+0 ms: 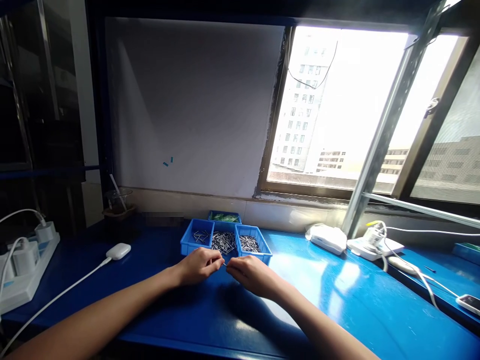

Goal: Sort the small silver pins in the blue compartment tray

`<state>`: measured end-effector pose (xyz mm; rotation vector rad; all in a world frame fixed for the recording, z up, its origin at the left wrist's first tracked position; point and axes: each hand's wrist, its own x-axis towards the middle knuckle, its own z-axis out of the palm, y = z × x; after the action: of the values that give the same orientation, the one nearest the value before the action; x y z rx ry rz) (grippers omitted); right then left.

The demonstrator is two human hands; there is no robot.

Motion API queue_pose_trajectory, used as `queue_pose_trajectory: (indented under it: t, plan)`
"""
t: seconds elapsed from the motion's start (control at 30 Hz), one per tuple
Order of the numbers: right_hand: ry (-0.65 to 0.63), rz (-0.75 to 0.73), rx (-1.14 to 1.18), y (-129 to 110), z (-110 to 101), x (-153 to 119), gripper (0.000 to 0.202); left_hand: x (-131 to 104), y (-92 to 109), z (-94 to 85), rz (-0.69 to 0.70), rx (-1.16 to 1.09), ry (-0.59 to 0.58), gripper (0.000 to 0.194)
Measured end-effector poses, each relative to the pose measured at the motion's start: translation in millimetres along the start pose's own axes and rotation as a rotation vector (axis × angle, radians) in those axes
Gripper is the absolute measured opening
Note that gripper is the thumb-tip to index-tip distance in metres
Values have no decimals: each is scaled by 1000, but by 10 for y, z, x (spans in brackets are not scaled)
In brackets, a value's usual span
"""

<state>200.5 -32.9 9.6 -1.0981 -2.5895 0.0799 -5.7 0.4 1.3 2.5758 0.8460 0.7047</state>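
Note:
My left hand (200,265) and my right hand (249,274) meet fingertip to fingertip above the blue tabletop, just in front of the bins. Both are closed in a pinch. A small thin metal pin (224,264) shows between the two sets of fingertips; most of it is hidden. Behind the left hand, a blue bin (186,245) holds a few dark metal pins (201,236). The middle bin is heaped with metal pins (224,242). Behind my right hand stands another blue bin (265,248) with many small metal parts (249,243).
A further blue bin (225,213) with green packets sits at the back. On the left are a white case (119,251) on a cable and a power strip (22,285). To the right lie a white box (326,237) and another power strip (375,245).

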Motion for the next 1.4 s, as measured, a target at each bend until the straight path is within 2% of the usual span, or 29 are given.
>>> queue_pose_trajectory:
  t: [0.2,0.53,0.83,0.97,1.1,1.2,1.33,1.4]
  plan:
    - [62,9,45,-20,-73,-10,26,-7,-5,2,46,-5,-77,23]
    - [84,-19,61,-23,-75,-17,30,-19,5,3,43,-1,-107,22]
    - [60,-36,60,-51,-125,-34,31,-1,-1,13,24,2,-80,19]
    - [19,18,19,-22,-118,-29,29,5,-8,-6,45,-13,-22,17]
    - [-37,6,-1,-1,-19,-9,25,8,-16,5,97,-24,54,16]
    - [-48,18,112,8,65,4,29,20,-16,17,125,-74,67,15]
    - [-54,44,399,45,146,22,33,36,-2,13,138,-165,87,14]
    - [-45,63,433,64,160,33,33,37,7,11,127,-189,95,12]
